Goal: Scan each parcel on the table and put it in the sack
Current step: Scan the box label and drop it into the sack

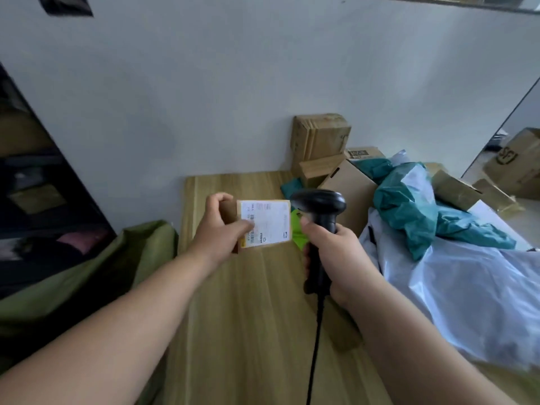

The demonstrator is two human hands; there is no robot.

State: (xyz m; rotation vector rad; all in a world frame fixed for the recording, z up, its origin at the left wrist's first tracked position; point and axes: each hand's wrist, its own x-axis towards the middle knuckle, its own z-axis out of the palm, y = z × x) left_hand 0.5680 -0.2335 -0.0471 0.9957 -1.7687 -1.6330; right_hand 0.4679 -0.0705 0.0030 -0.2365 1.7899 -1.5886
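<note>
My left hand (217, 229) grips a small cardboard parcel (268, 223) above the wooden table (242, 317), its white shipping label turned up toward me. My thumb lies across the label's barcode corner. My right hand (336, 255) holds a black barcode scanner (320, 206) by its handle, the head right beside the parcel's right edge. The scanner's black cable hangs down toward the table's front. The green sack (87, 273) gapes open on the left, below the table's edge. More parcels lie on the right: teal bags (409, 206), a white plastic bag (467, 287) and a tilted cardboard box (350, 185).
Stacked cardboard boxes (320, 138) stand against the white wall at the back of the table. A bright green item (298, 229) shows behind the held parcel. Dark shelving (35, 185) fills the far left. Further boxes (517, 162) sit on the floor at the right.
</note>
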